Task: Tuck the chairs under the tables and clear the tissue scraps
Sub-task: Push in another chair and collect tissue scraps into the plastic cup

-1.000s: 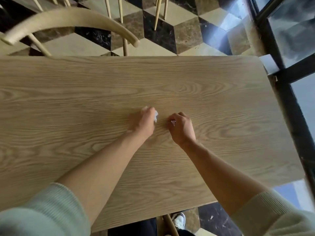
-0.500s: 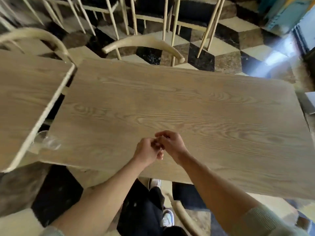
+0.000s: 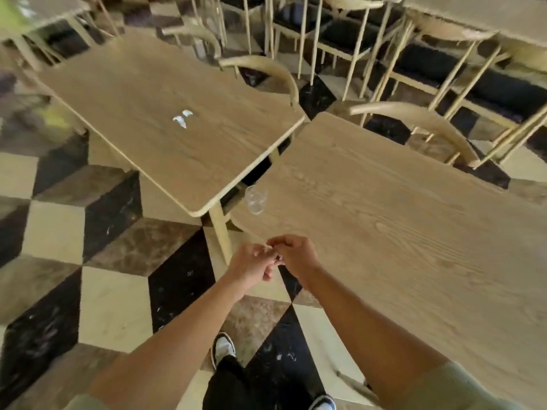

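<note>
Two hands meet low in the middle of the frame, off the near corner of the right-hand table (image 3: 399, 232). The left hand (image 3: 251, 266) is loosely cupped and the right hand (image 3: 293, 255) pinches its fingertips down into it. Whether any tissue sits between them I cannot tell; nothing white shows there.

My guess is that a loose pinch over open floor could let a light scrap flutter down onto the checkered tiles, where pale squares would hide it. A clear glass (image 3: 256, 199) stands right at the corner of that table, close to the hands, so a careless swing toward the next table could knock it off.

Tissue scraps (image 3: 182, 117) remain on the left-hand table (image 3: 148, 93), in the upper left of the frame: two small white torn bits, crumpled, lying close together near its middle.
</note>
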`<state>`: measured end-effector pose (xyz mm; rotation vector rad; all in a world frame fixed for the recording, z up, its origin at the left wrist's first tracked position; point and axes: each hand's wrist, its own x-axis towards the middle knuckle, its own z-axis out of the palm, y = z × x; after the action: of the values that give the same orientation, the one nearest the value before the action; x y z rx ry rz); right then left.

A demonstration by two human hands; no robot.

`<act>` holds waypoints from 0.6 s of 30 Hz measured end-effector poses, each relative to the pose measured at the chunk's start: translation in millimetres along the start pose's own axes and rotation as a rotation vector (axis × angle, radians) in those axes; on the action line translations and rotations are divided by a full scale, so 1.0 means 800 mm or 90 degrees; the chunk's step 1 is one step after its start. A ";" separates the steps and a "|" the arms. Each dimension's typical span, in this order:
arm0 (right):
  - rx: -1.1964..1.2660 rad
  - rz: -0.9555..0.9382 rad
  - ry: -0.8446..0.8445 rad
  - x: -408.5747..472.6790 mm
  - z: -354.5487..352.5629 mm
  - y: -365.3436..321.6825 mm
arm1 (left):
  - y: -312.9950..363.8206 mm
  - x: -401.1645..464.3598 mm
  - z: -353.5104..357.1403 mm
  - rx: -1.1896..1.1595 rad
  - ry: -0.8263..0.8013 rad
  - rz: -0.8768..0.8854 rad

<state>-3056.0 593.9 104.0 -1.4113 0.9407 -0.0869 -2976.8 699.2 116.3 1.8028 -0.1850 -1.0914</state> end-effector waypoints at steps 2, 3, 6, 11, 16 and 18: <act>-0.081 -0.025 -0.007 0.024 0.049 -0.022 | -0.001 0.021 -0.055 0.013 0.036 0.012; -0.112 -0.039 0.013 0.035 0.065 -0.031 | 0.000 0.032 -0.073 0.008 0.046 0.011; -0.103 -0.037 0.084 0.067 0.111 -0.059 | 0.015 0.076 -0.126 0.024 0.035 0.019; -0.081 -0.020 0.205 0.114 0.121 -0.092 | 0.059 0.138 -0.164 0.081 -0.003 0.065; -0.122 -0.004 0.320 0.155 0.081 -0.095 | 0.108 0.188 -0.145 0.161 -0.039 0.061; -0.144 0.006 0.291 0.174 0.073 -0.091 | 0.123 0.207 -0.130 0.190 -0.046 0.051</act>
<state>-2896.5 544.7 89.6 -1.6306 1.3668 -0.3135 -2770.7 626.1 108.5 2.0009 -0.4803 -1.1176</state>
